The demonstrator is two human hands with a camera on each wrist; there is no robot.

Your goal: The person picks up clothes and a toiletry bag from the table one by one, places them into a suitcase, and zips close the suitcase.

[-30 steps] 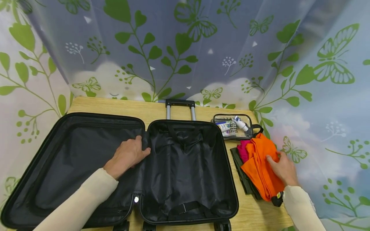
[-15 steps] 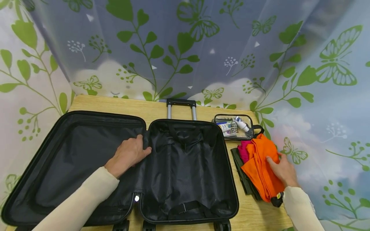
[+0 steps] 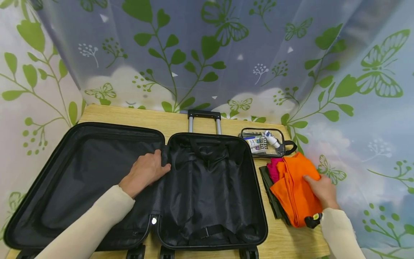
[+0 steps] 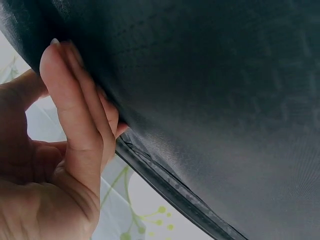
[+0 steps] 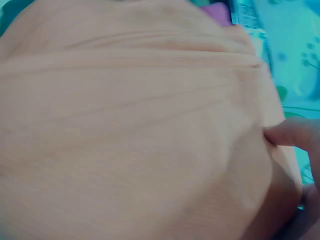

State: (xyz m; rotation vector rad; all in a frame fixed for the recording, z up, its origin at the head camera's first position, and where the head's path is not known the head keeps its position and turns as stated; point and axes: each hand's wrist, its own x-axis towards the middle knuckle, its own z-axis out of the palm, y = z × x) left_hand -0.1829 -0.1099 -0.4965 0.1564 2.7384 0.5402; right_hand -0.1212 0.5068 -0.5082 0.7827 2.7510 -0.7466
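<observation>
An open black suitcase [image 3: 210, 194] lies with its two lined halves side by side. My left hand [image 3: 143, 172] rests at the inner edge between the halves, thumb spread from the fingers. In the left wrist view its fingers [image 4: 82, 107] look nearly straight against the dark lining; the part beyond the edge is hidden. At the right, my right hand [image 3: 321, 189] pinches the outer edge of a folded orange garment [image 3: 297, 183], thumb on top and fingers beneath. Under the orange cloth lie a magenta cloth [image 3: 274, 169] and a dark green cloth [image 3: 275, 201].
A clear zip pouch [image 3: 262, 142] with tubes and a white bottle stands behind the clothes. The suitcase's pulled-out handle [image 3: 204, 115] points toward the printed curtain [image 3: 194, 72]. Wooden table surface [image 3: 129, 117] shows behind the suitcase.
My right hand has shifted slightly right, lifting or drawing the orange garment's outer edge with it. The left hand keeps its place on the suitcase. The head view has shifted slightly.
</observation>
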